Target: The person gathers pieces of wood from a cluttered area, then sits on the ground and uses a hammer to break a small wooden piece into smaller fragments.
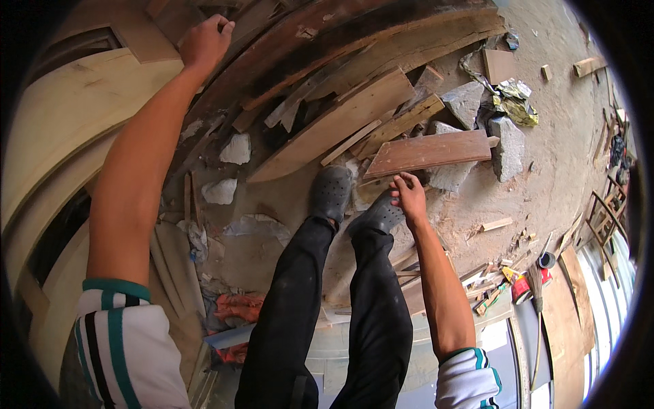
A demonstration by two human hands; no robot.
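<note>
My left hand (206, 44) is raised at the upper left, its fingers curled closed beside the stacked wood panels (153, 27). Whatever it holds, if anything, does not show. Lower down, my right hand (409, 196) hovers over my right grey clog (379, 215), fingers loosely bent and apart from the thumb, with nothing visible in them. Just beyond its fingertips a reddish-brown board (429, 153) rests across broken concrete chunks (507, 146). A longer pale plank (334, 126) lies slanted to the left of that board.
Long, thick weathered timbers (381, 44) fill the far side. Large curved pale wood sheets (75, 95) stand at the left. Crumpled foil wrapping (516, 102) lies by the concrete. To the right are a brush (535, 286), a red-and-yellow container (518, 285) and wood scraps (496, 224).
</note>
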